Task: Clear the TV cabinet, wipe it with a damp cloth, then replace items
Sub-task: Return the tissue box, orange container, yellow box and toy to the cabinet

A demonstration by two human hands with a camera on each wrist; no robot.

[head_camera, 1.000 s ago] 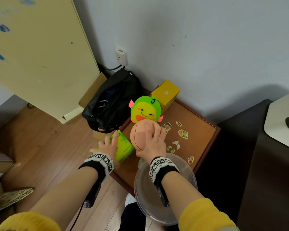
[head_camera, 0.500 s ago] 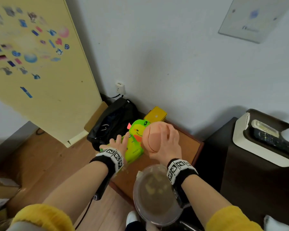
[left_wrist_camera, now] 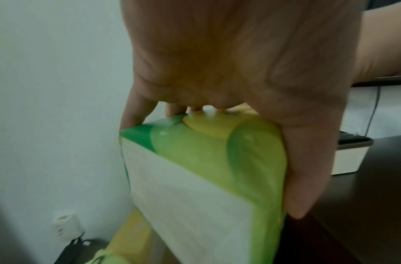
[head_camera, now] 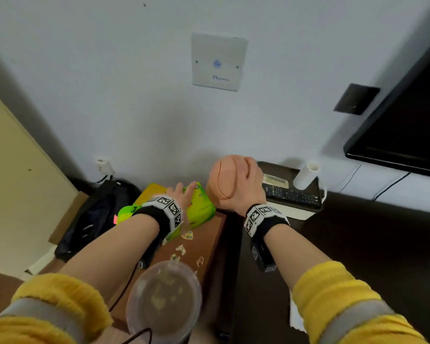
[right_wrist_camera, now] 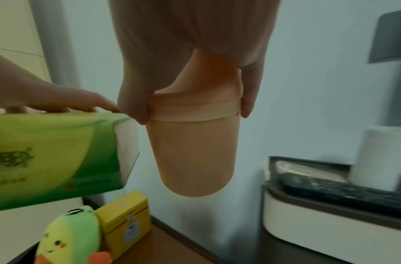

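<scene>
My right hand (head_camera: 243,184) grips the lid end of a peach-coloured lidded canister (head_camera: 221,180), held in the air just left of the dark TV cabinet (head_camera: 358,244); the right wrist view shows the canister (right_wrist_camera: 192,157) hanging below my fingers. My left hand (head_camera: 181,194) holds a green pack of tissues (head_camera: 199,207) from above, lifted over the small brown side table (head_camera: 206,244). In the left wrist view the fingers and thumb clamp the tissue pack (left_wrist_camera: 206,178) across its width.
On the cabinet stands a white and brown tray (head_camera: 293,207) with a remote control (head_camera: 288,194) and a paper roll (head_camera: 305,175). A green plush toy (right_wrist_camera: 68,235), a yellow tin (right_wrist_camera: 127,214) and a clear plastic bowl (head_camera: 164,301) stay on the side table. A black bag (head_camera: 94,214) lies left.
Both hands have risen and moved right, lifting the canister and the tissue pack off the side table toward the cabinet. The view has swung right, showing the television.
</scene>
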